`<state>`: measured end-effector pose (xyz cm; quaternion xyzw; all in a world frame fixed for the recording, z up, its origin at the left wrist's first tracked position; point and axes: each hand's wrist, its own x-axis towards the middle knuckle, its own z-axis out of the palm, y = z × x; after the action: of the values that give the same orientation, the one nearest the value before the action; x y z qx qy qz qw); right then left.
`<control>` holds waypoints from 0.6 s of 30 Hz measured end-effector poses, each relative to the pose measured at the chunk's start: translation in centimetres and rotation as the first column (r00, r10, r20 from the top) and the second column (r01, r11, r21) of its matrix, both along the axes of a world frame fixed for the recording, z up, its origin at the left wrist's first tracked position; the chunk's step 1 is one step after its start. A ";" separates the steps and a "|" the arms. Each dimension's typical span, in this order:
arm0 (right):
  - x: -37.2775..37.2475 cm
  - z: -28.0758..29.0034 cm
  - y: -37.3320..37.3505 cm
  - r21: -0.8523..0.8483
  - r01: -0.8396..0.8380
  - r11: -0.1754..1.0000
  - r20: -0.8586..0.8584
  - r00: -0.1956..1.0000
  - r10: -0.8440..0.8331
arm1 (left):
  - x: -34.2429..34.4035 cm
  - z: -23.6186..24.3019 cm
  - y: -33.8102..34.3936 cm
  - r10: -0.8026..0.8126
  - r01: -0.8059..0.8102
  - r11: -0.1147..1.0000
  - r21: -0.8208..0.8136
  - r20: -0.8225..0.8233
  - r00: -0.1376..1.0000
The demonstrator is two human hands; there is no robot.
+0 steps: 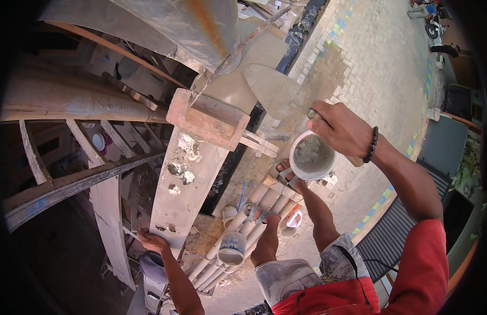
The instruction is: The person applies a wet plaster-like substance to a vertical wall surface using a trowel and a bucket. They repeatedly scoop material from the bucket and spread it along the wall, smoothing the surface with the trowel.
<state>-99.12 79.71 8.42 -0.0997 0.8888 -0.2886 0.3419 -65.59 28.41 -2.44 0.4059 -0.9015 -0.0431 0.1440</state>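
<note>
Trowel (275, 90) with a broad grey metal blade and wooden handle sits in my right grip (332, 126) in the head view, fingers wrapped tight round the handle. From that grip the blade points to 10 o'clock, its long axis running 10-to-4. The reddish-brown rectangular brick (208, 119) lies farther out at 9 o'clock, the white round bucket (292, 157) of grey mix close by at 7. My left grip (153, 242), well away at 8, touches the long grey concrete slab's (197, 181) near end; how far it closes, I can't tell.
</note>
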 end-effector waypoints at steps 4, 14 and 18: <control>-0.5 -0.3 1.8 -0.094 0.162 0.982 0.006 0.987 -0.162 | -0.5 -0.1 0.4 0.029 -0.027 0.999 0.024 -0.045 0.999; 2.6 -1.2 0.2 -0.065 -0.069 0.996 -0.033 0.997 0.067 | 0.4 -0.6 -0.6 0.015 -0.015 0.999 0.030 -0.004 1.000; 7.4 1.7 1.4 -0.281 0.214 0.936 0.361 0.927 -0.103 | 0.6 -0.6 -0.6 0.050 -0.046 0.996 0.073 -0.055 0.997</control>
<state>-91.67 81.09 10.10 -0.0287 0.7637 -0.4666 0.4452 -65.03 27.80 -3.02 0.4311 -0.8848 -0.0834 0.1560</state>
